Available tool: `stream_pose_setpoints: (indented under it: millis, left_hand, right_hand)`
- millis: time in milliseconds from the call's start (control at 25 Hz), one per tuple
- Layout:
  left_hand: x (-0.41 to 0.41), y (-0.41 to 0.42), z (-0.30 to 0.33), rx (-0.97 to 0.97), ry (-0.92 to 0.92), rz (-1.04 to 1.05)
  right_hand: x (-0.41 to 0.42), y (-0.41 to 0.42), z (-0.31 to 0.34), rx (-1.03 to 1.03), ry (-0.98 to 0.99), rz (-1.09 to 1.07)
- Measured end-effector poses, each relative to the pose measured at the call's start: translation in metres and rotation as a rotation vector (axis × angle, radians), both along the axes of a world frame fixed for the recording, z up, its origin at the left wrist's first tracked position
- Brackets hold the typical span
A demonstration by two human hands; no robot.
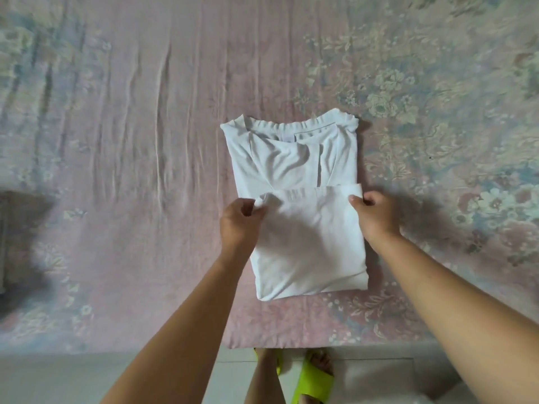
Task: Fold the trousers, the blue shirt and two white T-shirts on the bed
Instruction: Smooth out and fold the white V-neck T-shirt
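A white T-shirt [294, 158] lies on the bed [145, 141], collar at the far end, its sides folded in to a narrow strip. Its lower half is doubled up over the middle. My left hand [240, 220] pinches the left corner of that raised hem. My right hand [376, 214] grips the right corner of the same hem. The trousers, the blue shirt and the other white T-shirt are out of view.
The bed carries a pink floral sheet with long creases on the left. Its near edge runs along the bottom of the view. Below it are a pale floor and my feet in yellow-green slippers [313, 383]. A dark blurred object [17, 228] sits at the left edge.
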State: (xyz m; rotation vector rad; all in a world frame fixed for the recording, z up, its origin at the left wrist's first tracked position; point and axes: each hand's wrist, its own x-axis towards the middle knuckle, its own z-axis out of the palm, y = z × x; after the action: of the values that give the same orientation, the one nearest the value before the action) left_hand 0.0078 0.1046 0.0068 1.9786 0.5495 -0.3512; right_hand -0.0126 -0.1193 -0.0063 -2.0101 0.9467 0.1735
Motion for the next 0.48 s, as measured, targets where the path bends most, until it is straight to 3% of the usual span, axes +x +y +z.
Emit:
stream_pose_setpoints:
  millis: [80, 200, 320, 400, 480]
  left_hand:
    - [0.006, 0.006, 0.009, -0.163, 0.015, 0.029]
    - [0.03, 0.01, 0.031, -0.41, 0.019, 0.007]
    - [0.082, 0.009, 0.036, -0.446, -0.053, 0.005]
    - [0.113, 0.003, 0.021, -0.462, -0.001, 0.029]
    - [0.129, -0.004, 0.003, -0.269, 0.043, 0.038]
  right_hand:
    - [-0.001, 0.001, 0.016, -0.025, -0.044, 0.009]
    - [0.021, -0.01, 0.042, 0.098, -0.16, 0.015]
    - [0.075, -0.023, 0.048, 0.295, -0.215, 0.016]
    - [0.11, -0.026, 0.031, 0.577, -0.202, -0.052]
    - [0.128, -0.023, 0.012, 0.562, -0.077, -0.076]
